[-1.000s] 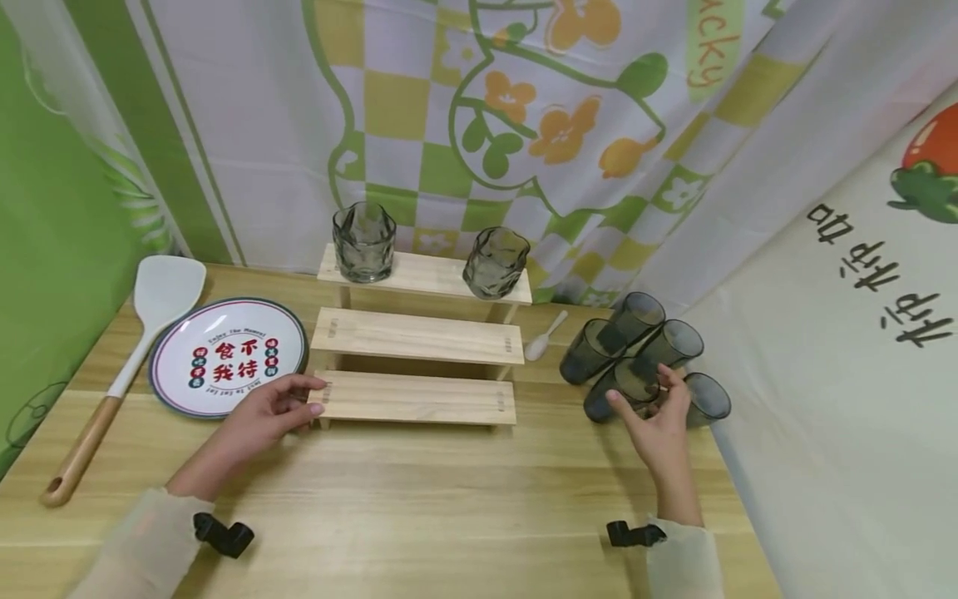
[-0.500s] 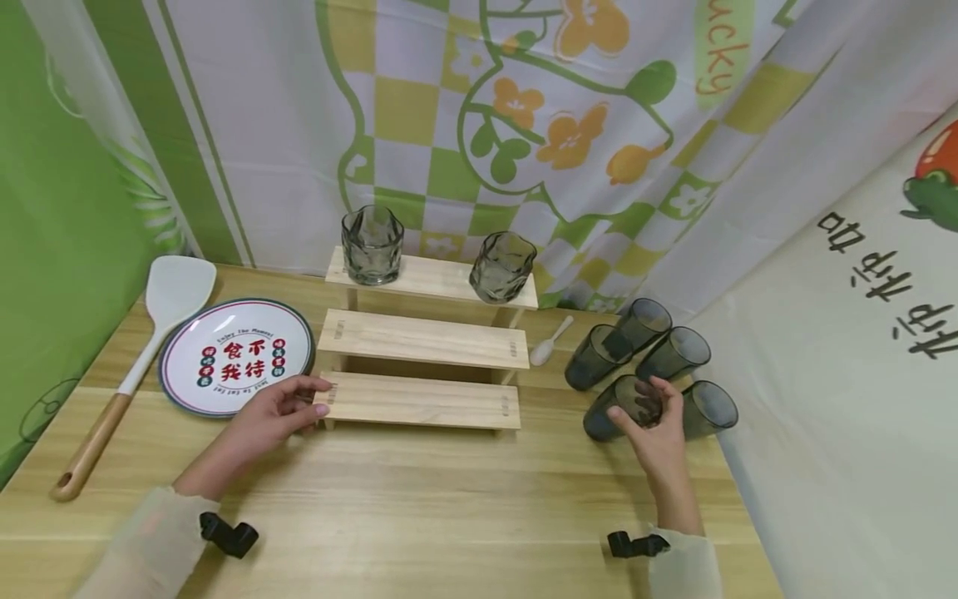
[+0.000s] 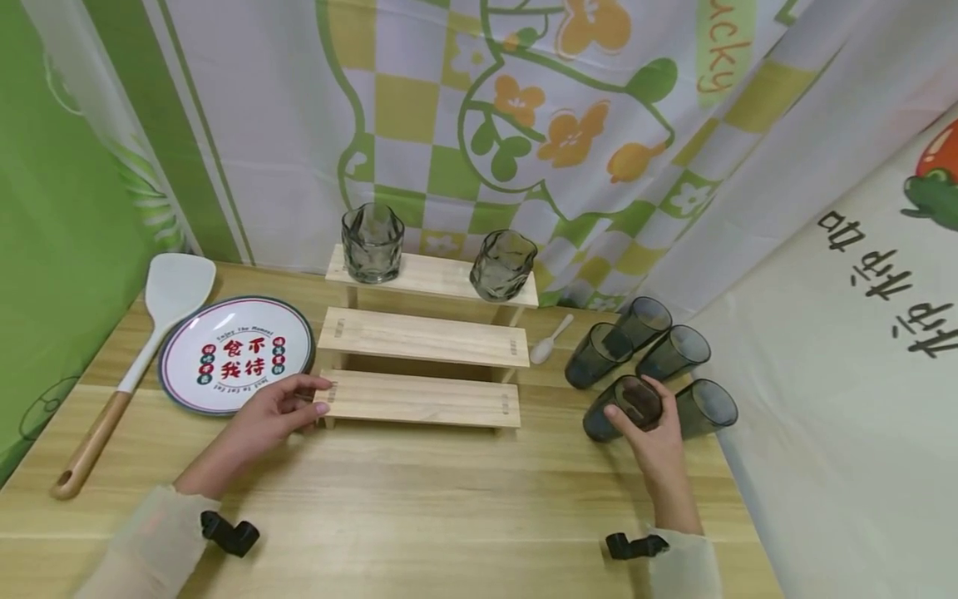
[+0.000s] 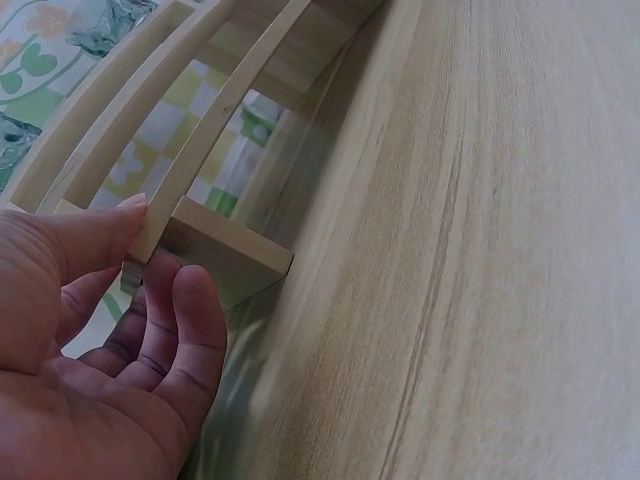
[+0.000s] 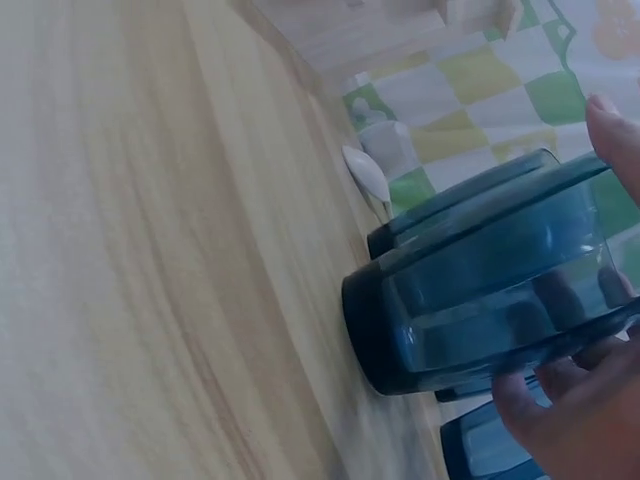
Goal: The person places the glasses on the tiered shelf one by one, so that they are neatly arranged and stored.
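My left hand [image 3: 273, 416] pinches the left end of the lowest step of a wooden three-step rack [image 3: 419, 399]. The left wrist view shows the thumb above the board [image 4: 211, 125] and curled fingers below. At the right, my right hand [image 3: 662, 445] grips a dark smoky glass tumbler [image 3: 608, 418] near its rim. Thumb and fingers sit on opposite sides of this tumbler [image 5: 470, 290] in the right wrist view, where it leans over and its base is close to the tabletop. Several matching tumblers [image 3: 677, 353] stand right behind and beside it.
Two wavy-sided glasses [image 3: 372, 245] stand on the rack's top step. A small white spoon [image 3: 545, 349] lies right of the rack. Left of it are a white plate with red lettering [image 3: 235, 395] and a wood-handled spatula [image 3: 145, 362]. A patterned curtain [image 3: 419, 108] hangs behind.
My right fingers have closed round the front tumbler, which has come slightly nearer, away from those behind it. The left hand keeps its hold on the rack. The head view has shifted slightly.
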Action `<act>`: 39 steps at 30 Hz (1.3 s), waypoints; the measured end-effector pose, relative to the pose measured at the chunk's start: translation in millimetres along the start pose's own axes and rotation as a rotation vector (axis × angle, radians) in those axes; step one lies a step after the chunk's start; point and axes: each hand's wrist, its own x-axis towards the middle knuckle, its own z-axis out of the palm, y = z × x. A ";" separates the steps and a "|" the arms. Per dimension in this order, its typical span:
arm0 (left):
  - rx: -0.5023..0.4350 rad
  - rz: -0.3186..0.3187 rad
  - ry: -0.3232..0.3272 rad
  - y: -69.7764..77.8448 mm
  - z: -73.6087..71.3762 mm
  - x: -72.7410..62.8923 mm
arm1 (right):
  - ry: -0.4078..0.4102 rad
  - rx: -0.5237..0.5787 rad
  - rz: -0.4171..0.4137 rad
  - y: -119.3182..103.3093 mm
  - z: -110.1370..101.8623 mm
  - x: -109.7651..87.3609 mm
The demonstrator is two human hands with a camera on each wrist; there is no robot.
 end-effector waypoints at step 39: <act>-0.076 0.054 0.009 -6.9 -0.1 0.8 | -0.314 0.096 -0.370 -144.5 305.2 20.2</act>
